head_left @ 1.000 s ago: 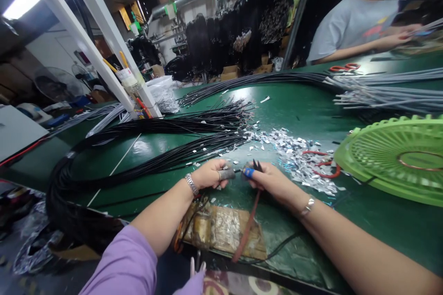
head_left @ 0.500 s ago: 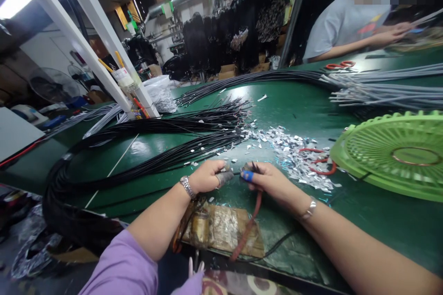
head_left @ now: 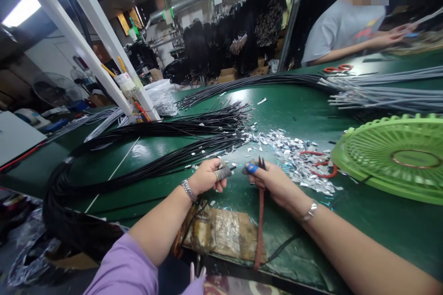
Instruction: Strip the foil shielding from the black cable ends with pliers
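My left hand (head_left: 211, 174), with grey wrapping on a finger, is closed in a pinch on a thin black cable (head_left: 198, 214) that trails below the wrist. Its short end pokes out at the fingertips, partly blurred. My right hand (head_left: 265, 177), blue tape on one finger, is closed around a tool with dark pointed tips (head_left: 262, 163); the rest of that tool is hidden in the palm. From beneath this hand a reddish strap (head_left: 260, 230) hangs down over a taped cardboard piece (head_left: 228, 230). A small gap separates the hands.
Bundles of black cables (head_left: 166, 163) lie left on the green table (head_left: 277, 97). White scraps (head_left: 294, 156) and red-handled scissors (head_left: 327, 170) lie beside a green fan (head_left: 398, 156). Grey cables (head_left: 380, 94) are at the right. Across the table sits a person (head_left: 342, 27).
My hands have moved slightly apart; the black piece that bridged them no longer spans the gap. The reddish strap has swung to hang more upright under my right hand.
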`<state>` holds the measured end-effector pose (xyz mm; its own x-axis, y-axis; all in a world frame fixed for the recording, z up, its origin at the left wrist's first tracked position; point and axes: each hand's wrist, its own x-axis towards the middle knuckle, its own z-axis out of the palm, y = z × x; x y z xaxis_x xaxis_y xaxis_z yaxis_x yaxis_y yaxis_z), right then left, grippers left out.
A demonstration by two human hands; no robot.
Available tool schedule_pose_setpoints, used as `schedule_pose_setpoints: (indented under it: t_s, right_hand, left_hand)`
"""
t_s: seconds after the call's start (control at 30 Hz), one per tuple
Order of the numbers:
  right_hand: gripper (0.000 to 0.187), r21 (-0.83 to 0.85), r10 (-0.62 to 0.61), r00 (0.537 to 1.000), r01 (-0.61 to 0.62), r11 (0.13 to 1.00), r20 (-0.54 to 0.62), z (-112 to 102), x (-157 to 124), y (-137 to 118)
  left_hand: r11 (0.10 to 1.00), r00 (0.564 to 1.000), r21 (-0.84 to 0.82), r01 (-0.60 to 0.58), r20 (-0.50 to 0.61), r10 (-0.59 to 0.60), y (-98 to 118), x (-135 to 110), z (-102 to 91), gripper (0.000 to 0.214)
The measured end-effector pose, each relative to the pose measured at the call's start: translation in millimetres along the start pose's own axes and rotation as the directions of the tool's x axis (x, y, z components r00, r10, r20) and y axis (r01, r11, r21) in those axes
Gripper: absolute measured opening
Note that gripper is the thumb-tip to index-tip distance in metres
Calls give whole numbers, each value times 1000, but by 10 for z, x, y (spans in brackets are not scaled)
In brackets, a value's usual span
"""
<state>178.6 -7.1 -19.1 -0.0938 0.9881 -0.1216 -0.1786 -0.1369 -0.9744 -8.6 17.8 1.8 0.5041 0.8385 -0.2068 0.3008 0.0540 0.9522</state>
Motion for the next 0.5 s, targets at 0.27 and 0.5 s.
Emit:
schedule_pose_setpoints:
  t_s: [0.27,0.5]
  right_hand:
    - [34,-361,-224,971,237,902,79,1,-33,2]
    - [21,-580,-321,924,380,720,206,-8,-40,25]
  left_hand:
    - [966,995,237,-104,19,102,-20,-6,9,31]
    - [739,955,633,-231,2,297,15,-53,16,21]
